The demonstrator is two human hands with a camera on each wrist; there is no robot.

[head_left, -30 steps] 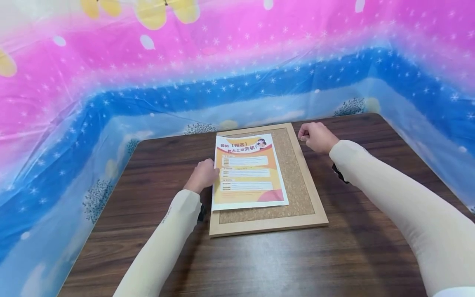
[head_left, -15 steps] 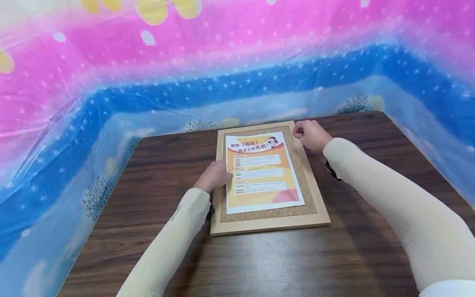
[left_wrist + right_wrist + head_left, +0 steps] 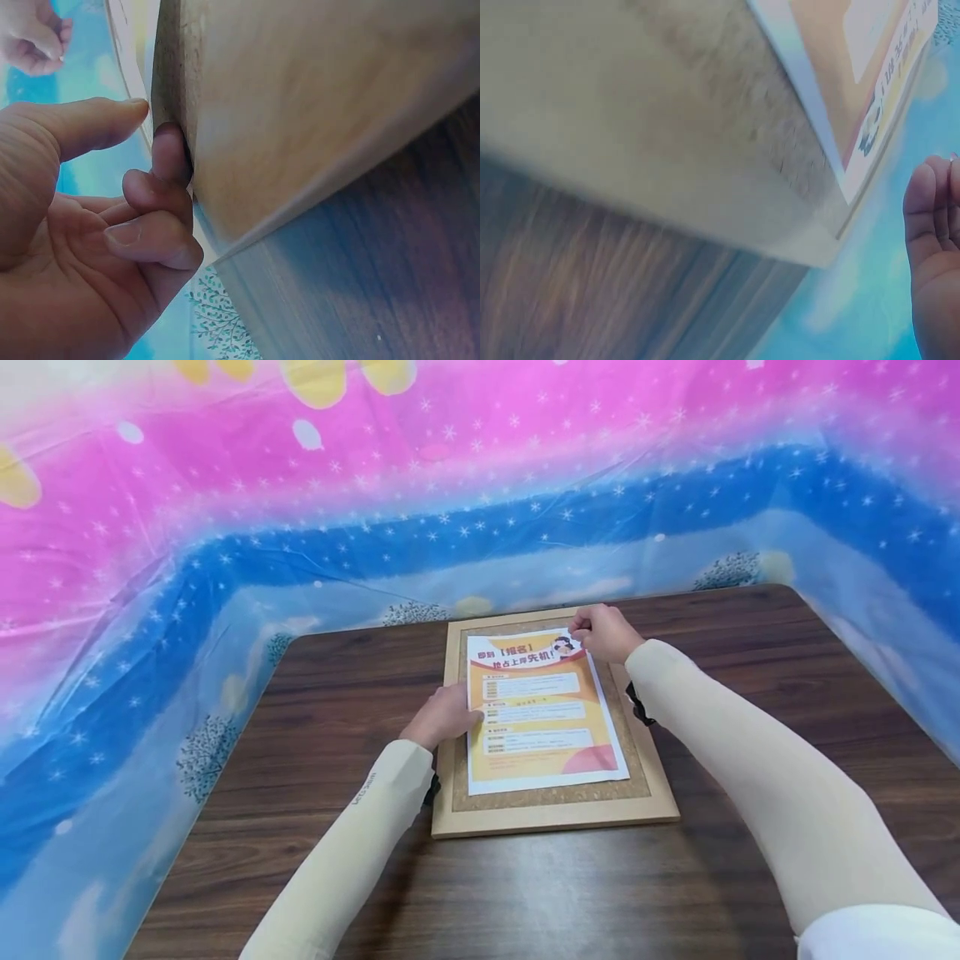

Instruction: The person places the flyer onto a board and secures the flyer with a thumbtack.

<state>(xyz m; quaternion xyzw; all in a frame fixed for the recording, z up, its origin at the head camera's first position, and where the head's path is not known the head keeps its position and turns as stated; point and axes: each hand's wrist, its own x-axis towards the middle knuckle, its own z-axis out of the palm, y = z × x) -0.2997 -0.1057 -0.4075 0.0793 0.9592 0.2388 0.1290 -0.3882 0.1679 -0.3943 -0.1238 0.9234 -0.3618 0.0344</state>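
Note:
A cork board [image 3: 633, 781] in a light wooden frame lies flat on the dark wood table [image 3: 525, 893]. An orange and white poster [image 3: 543, 714] lies on the cork. My left hand [image 3: 448, 717] is at the poster's left edge. In the left wrist view its thumb [image 3: 97, 124] and a curled finger [image 3: 169, 154] meet at that edge. My right hand [image 3: 600, 633] is curled in a fist over the poster's top right corner. I cannot see anything between its fingers. The right wrist view shows only the side of that hand [image 3: 934, 247] beside the poster corner [image 3: 870, 127].
A bright plastic sheet [image 3: 480, 485] in pink, blue and pale tones rises behind the table and along both sides. The table's near part [image 3: 570, 885] shows bare wood. Both arms wear cream sleeves.
The poster has slid to the right on the cork with my left hand at its edge. My right hand has moved left from the board's right frame to the poster's top right corner.

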